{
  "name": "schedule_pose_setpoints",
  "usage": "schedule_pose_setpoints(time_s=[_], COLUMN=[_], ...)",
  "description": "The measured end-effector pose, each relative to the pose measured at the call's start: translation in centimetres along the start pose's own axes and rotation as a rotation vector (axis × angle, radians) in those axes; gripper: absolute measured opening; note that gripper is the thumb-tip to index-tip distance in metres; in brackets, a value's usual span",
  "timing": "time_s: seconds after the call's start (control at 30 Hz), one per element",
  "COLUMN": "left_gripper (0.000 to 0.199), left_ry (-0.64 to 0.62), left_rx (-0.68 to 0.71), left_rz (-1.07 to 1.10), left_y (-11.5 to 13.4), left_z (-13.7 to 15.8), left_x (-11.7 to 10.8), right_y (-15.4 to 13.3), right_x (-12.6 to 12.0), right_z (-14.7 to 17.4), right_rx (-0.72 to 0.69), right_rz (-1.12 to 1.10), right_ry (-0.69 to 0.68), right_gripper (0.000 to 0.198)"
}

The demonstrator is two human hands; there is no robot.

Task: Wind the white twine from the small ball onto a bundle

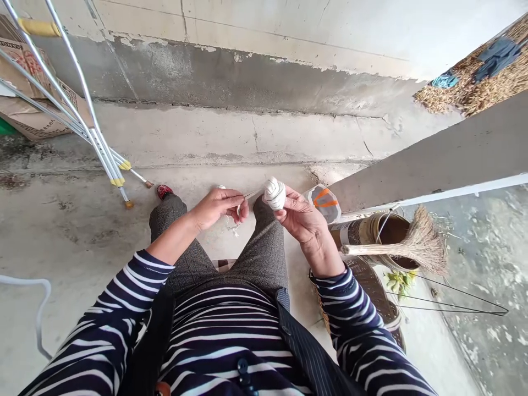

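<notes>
My right hand (303, 217) grips a small white bundle (274, 194) from its right side, fingers and thumb closed round its lower part. It looks twisted, with a knob at the top and thin dark lines round it; I cannot tell if it is cloth or wound yarn. A thin thread (253, 193) runs from the bundle to my left hand (223, 206), which pinches it between thumb and forefinger. White strands (233, 226) hang below the left hand, between my knees. Both hands are above my lap.
Metal crutches (97, 137) lean by cardboard boxes (45, 104) at the left. On the right stand a bucket (373, 228) with a straw broom (421, 242) across it, a dark woven basket (375, 289) and a pillar (437, 148). A wall (214, 77) runs ahead.
</notes>
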State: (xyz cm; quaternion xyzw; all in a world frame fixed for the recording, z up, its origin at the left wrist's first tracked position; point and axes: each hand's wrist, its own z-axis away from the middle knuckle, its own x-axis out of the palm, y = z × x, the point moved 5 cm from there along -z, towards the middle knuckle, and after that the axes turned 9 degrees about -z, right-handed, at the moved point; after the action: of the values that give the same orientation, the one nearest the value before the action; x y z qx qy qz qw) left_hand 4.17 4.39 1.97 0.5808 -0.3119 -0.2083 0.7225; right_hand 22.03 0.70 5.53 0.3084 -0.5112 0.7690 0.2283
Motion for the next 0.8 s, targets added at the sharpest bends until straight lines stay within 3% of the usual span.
schedule_pose_setpoints(time_s=[0.13,0.23,0.4,0.6,0.8], left_gripper=[0.037,0.038,0.033,0.028,0.014], left_ry=[-0.177,-0.253,-0.159,-0.067,0.040], left_rx=[-0.133,-0.188,-0.179,-0.118,-0.124], left_rz=[0.111,-0.013,-0.258,-0.262,-0.370], left_y=[-0.5,-0.7,-1.2,-2.8,-6.6], left_z=[-0.1,-0.7,-2.2,-2.7,-1.9], left_x=[-0.3,-0.1,-0.3,-0.4,-2.0], right_y=[0.2,0.6,0.7,0.4,-2.0], right_x=[0.5,1.2,2.2,1.7,0.6], right_z=[0.2,0.3,0.6,0.6,1.1], right_rx=[0.027,0.061,0.053,0.013,-0.118], right_rz=[0.048,0.111,0.184,0.197,0.182], right_ry=[-0.102,-0.165,-0.186,-0.096,-0.002], right_gripper=[0.046,0.043,0.047,0.043,0.034])
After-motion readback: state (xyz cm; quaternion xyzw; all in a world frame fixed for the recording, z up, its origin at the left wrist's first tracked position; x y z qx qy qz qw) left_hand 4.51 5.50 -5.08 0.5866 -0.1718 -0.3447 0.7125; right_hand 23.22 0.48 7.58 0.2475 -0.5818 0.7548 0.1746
